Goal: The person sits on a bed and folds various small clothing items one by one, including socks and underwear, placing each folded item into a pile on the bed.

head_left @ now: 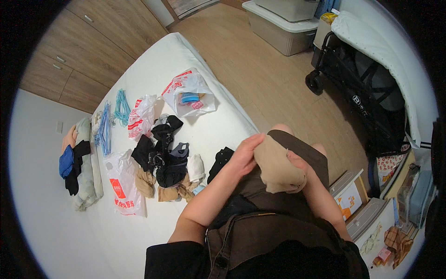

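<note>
A piece of beige cloth (278, 165) is stretched between my two hands above my lap. My left hand (249, 151) grips its left upper edge, and my right hand (299, 165) holds its right side, with some fingers hidden by the cloth. On the white bed sheet (167, 223) to the left lies a heap of black clothes (170, 169), with tan garments (145, 182) below it and a white folded cloth (195, 168) at its right. A black dotted garment (220, 163) lies near my left forearm.
White plastic bags (123, 185) with red print lie on the bed, one holding a blue-rimmed item (190, 97). Hanger-like blue bundles (105, 129) and a rolled quilt (85, 174) are further left. A black folding wagon (362, 97) and storage bins (282, 31) stand on the right.
</note>
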A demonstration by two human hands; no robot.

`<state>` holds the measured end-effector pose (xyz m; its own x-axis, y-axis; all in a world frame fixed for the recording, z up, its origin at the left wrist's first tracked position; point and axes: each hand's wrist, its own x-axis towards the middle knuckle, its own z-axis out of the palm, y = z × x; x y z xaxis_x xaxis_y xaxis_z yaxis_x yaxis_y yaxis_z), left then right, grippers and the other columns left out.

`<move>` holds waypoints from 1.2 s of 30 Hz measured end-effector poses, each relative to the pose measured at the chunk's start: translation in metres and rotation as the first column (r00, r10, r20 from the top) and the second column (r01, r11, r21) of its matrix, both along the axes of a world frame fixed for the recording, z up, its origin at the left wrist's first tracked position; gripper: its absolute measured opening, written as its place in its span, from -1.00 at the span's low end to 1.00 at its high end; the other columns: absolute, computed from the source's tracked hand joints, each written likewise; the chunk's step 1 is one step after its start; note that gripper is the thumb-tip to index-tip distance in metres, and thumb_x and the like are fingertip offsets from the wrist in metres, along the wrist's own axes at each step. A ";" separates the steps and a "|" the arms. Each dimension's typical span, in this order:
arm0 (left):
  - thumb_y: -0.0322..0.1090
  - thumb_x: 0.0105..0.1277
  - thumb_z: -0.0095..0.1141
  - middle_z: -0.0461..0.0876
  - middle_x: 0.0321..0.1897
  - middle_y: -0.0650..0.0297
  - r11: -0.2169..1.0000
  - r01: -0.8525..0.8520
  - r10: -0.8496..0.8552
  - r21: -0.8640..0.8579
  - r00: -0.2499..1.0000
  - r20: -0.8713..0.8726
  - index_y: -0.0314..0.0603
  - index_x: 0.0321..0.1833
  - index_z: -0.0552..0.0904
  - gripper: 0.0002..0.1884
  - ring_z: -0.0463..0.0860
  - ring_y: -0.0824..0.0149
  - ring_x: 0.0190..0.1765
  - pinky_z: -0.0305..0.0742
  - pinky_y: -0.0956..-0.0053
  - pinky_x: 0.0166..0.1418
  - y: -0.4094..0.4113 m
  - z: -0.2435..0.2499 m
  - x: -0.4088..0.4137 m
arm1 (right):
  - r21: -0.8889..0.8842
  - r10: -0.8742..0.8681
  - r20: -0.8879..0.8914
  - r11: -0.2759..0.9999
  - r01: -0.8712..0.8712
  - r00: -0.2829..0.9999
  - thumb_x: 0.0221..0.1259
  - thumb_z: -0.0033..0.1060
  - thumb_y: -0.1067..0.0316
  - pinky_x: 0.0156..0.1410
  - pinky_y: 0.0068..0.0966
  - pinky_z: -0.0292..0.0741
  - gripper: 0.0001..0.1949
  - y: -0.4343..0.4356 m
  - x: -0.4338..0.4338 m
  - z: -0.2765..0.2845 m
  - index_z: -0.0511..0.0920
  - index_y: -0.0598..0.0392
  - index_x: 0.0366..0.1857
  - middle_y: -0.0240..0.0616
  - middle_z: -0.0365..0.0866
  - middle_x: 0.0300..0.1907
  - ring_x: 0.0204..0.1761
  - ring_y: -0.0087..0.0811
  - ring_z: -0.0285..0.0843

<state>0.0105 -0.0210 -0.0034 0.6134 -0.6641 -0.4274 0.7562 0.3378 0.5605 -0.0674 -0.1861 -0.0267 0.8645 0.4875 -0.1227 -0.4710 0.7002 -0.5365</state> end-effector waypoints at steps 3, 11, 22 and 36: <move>-0.24 0.30 -0.10 0.47 -0.15 0.24 0.947 -0.086 -0.017 0.309 0.948 0.318 -0.28 -0.05 0.41 -0.72 0.45 0.38 -0.07 0.36 0.52 -0.01 -0.015 -0.013 -0.016 | -0.060 -0.179 0.030 0.982 0.180 0.983 0.19 -0.01 0.20 0.04 -0.52 0.38 -0.59 0.003 0.006 0.009 0.31 0.27 0.02 -0.21 0.46 -0.05 -0.05 -0.43 0.45; -0.30 0.19 0.08 0.43 -0.09 0.23 0.985 -0.098 0.058 0.141 0.964 0.261 -0.26 0.17 0.24 -0.49 0.44 0.36 -0.02 0.33 0.44 0.10 0.000 -0.003 -0.032 | -0.315 -0.511 0.072 0.803 0.506 0.857 0.28 -0.19 0.32 0.10 -0.52 0.32 -0.71 0.025 0.011 0.004 0.33 0.25 -0.01 -0.25 0.41 -0.01 0.01 -0.45 0.37; -0.44 0.16 0.06 0.46 -0.06 0.19 0.923 -0.374 0.376 -0.092 0.927 -0.005 -0.27 0.04 0.36 -0.63 0.48 0.29 -0.02 0.39 0.42 0.06 -0.003 -0.009 -0.022 | -0.644 -0.126 0.764 -0.078 0.761 0.633 -0.16 0.23 0.47 -0.43 -0.53 0.37 -0.82 0.049 0.003 0.031 0.40 0.17 -0.48 -0.25 0.38 -0.54 -0.55 -0.38 0.38; -0.22 0.14 0.06 0.45 -0.01 0.08 0.994 -0.082 0.088 -0.071 0.993 0.081 -0.37 0.07 0.34 -0.51 0.44 0.22 0.05 0.28 0.39 0.16 0.010 -0.004 -0.032 | -0.371 -0.587 0.184 0.701 0.609 0.788 0.09 -0.22 0.47 0.08 -0.55 0.27 -0.69 0.042 0.013 0.010 0.34 0.19 -0.03 -0.21 0.36 -0.05 -0.01 -0.44 0.31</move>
<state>-0.0212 -0.0115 -0.0075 0.7004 -0.6337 -0.3284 0.6747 0.4377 0.5943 -0.0545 -0.1445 -0.0164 0.9673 -0.2153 -0.1338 0.0071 0.5507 -0.8347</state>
